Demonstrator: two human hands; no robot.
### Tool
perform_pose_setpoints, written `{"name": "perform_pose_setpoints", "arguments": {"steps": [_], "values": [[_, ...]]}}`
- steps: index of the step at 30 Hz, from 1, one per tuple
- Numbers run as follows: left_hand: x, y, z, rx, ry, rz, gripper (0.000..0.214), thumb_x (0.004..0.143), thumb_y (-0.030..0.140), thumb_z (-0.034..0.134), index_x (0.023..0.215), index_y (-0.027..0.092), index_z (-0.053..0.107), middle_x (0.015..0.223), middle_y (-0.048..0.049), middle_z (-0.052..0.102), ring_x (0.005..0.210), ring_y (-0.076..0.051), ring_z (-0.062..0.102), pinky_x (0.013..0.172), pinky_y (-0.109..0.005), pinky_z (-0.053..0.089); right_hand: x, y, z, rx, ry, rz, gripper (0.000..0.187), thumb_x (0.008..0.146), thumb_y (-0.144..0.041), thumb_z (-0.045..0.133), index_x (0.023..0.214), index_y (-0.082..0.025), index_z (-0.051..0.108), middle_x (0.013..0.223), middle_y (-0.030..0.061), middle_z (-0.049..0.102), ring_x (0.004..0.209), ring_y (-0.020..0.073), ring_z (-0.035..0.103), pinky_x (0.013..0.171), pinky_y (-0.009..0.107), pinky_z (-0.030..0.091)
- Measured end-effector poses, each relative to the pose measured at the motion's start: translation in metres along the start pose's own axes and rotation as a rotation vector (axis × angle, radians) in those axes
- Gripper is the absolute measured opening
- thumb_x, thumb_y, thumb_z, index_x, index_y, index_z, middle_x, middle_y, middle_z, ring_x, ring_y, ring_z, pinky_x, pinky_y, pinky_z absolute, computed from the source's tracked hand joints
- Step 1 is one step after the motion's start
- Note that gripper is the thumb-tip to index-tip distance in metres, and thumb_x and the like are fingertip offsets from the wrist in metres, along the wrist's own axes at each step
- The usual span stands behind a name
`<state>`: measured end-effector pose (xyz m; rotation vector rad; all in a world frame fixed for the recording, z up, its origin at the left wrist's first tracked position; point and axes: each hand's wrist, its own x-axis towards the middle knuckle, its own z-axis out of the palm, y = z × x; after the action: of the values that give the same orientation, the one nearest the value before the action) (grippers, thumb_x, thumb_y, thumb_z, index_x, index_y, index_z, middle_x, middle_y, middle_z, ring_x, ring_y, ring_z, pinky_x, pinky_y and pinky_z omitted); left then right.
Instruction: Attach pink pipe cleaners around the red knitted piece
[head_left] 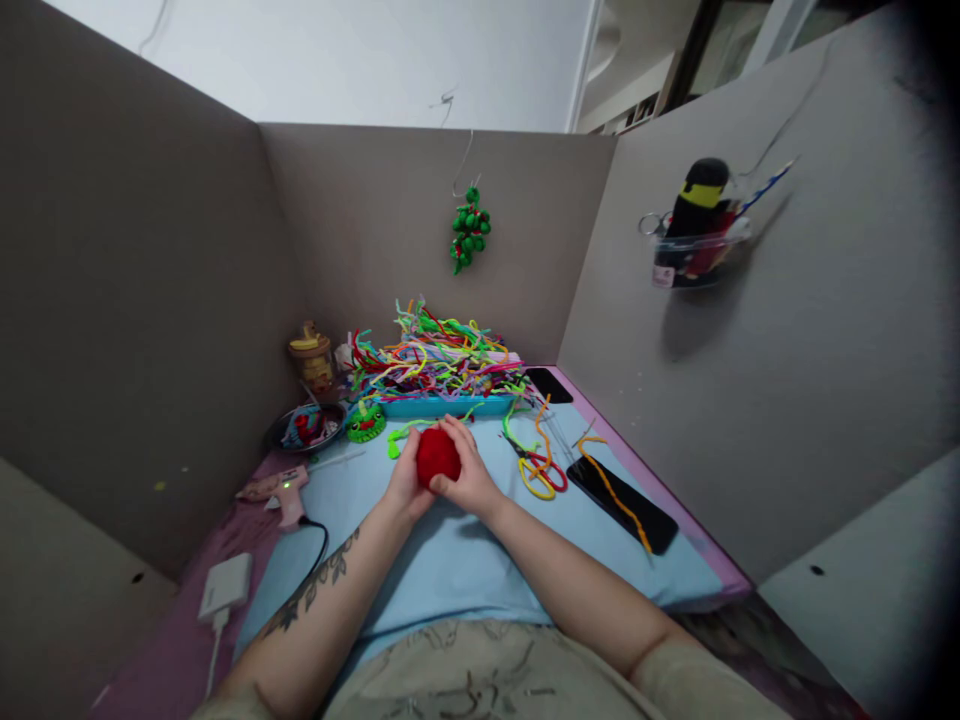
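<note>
Between my two hands sits a round, fuzzy red ball [438,458], held above the light blue cloth [450,560]. My left hand [406,480] cups its left side. From the right, my right hand [469,470] wraps over it, with the thumb low on the front. Just behind my hands lies a bright green pipe cleaner piece [395,441]. A green round figure with a red mouth [365,423] rests to the left of that. Scissors with red and yellow handles [541,475] lie to the right, beside an orange pipe cleaner [543,430].
A blue tray [450,407] heaped with colourful pipe cleaners [442,350] stands at the back. On the left are a bowl [274,432], a pink glue gun [283,492] and a white power bank [226,585]. A black phone-like slab [626,505] lies right. Grey panels [442,220] enclose the table.
</note>
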<state>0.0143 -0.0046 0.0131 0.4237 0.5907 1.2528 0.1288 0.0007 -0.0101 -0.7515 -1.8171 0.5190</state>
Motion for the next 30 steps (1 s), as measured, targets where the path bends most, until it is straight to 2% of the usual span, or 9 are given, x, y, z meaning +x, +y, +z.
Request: {"name": "perform_pose_setpoints", "arguments": {"steps": [3,5,7,11,16,21,23,26,30], "values": [[0.000,0.001,-0.001,0.062,-0.069,-0.083,0.053,0.081,0.060,0.041,0.102,0.015,0.063,0.096,-0.0127,0.067,0.092,-0.026,0.064,0.084,-0.040,0.050,0.001,-0.003,-0.007,-0.101,-0.208,-0.056,0.104,0.055,-0.058,0.073,0.141,-0.024,0.026,0.145,0.0125,0.026,0.134,0.0318,0.020,0.109,0.050,0.018],[-0.001,0.003,-0.002,0.121,-0.074,-0.128,0.056,0.079,0.063,0.041,0.099,0.016,0.063,0.095,-0.0130,0.068,0.094,-0.027,0.064,0.083,-0.041,0.050,0.003,-0.002,-0.011,-0.116,-0.301,-0.075,0.109,0.052,-0.051,0.077,0.142,-0.025,0.022,0.144,0.0123,0.028,0.132,0.0318,0.024,0.108,0.051,0.018],[-0.002,0.004,-0.002,0.188,-0.028,-0.151,0.057,0.077,0.065,0.042,0.094,0.015,0.065,0.090,-0.0130,0.068,0.090,-0.027,0.065,0.080,-0.040,0.050,0.004,0.002,-0.013,-0.096,-0.328,-0.084,0.107,0.053,-0.044,0.078,0.142,-0.023,0.021,0.141,0.0128,0.033,0.128,0.0302,0.031,0.106,0.049,0.024],[-0.004,0.001,-0.002,0.272,0.043,-0.113,0.057,0.077,0.066,0.042,0.089,0.015,0.065,0.086,-0.0123,0.069,0.082,-0.024,0.066,0.071,-0.033,0.051,0.004,0.010,-0.012,-0.080,-0.266,-0.057,0.094,0.057,-0.029,0.074,0.139,-0.019,0.029,0.133,0.0130,0.042,0.120,0.0270,0.040,0.102,0.044,0.032],[-0.005,-0.003,-0.002,0.278,0.069,-0.075,0.052,0.078,0.063,0.046,0.089,0.016,0.066,0.084,-0.0107,0.068,0.078,-0.022,0.064,0.067,-0.031,0.051,0.003,0.011,-0.010,-0.064,-0.215,-0.004,0.084,0.057,-0.027,0.074,0.133,-0.019,0.039,0.126,0.0117,0.048,0.115,0.0260,0.044,0.100,0.042,0.035],[-0.004,0.002,-0.003,0.259,-0.051,-0.074,0.062,0.076,0.069,0.040,0.107,0.020,0.062,0.105,-0.0119,0.064,0.086,-0.022,0.063,0.067,-0.031,0.051,0.006,0.006,-0.014,0.109,-0.067,0.169,0.086,0.060,-0.040,0.075,0.134,-0.022,0.035,0.126,0.0110,0.048,0.113,0.0259,0.048,0.097,0.043,0.038],[-0.001,0.005,-0.005,0.312,-0.017,0.033,0.053,0.076,0.062,0.048,0.112,0.025,0.060,0.115,-0.0101,0.060,0.091,-0.021,0.062,0.069,-0.030,0.050,0.007,0.008,-0.015,0.275,0.028,0.256,0.082,0.067,-0.046,0.069,0.135,-0.023,0.031,0.126,0.0110,0.049,0.111,0.0246,0.051,0.095,0.040,0.040],[0.001,0.007,-0.007,0.457,0.042,0.225,0.040,0.072,0.045,0.066,0.104,0.020,0.066,0.115,-0.0108,0.061,0.097,-0.020,0.060,0.074,-0.026,0.048,0.010,0.016,-0.013,0.463,0.156,0.332,0.073,0.072,-0.056,0.060,0.131,-0.022,0.032,0.123,0.0113,0.051,0.107,0.0229,0.054,0.093,0.037,0.042],[-0.001,0.005,-0.005,0.502,-0.051,0.164,0.039,0.064,0.032,0.075,0.098,0.013,0.070,0.099,-0.0134,0.068,0.089,-0.024,0.063,0.077,-0.031,0.048,0.009,0.024,-0.005,0.547,0.209,0.371,0.068,0.069,-0.064,0.058,0.119,-0.023,0.040,0.108,0.0083,0.059,0.094,0.0214,0.058,0.084,0.035,0.047]]}}
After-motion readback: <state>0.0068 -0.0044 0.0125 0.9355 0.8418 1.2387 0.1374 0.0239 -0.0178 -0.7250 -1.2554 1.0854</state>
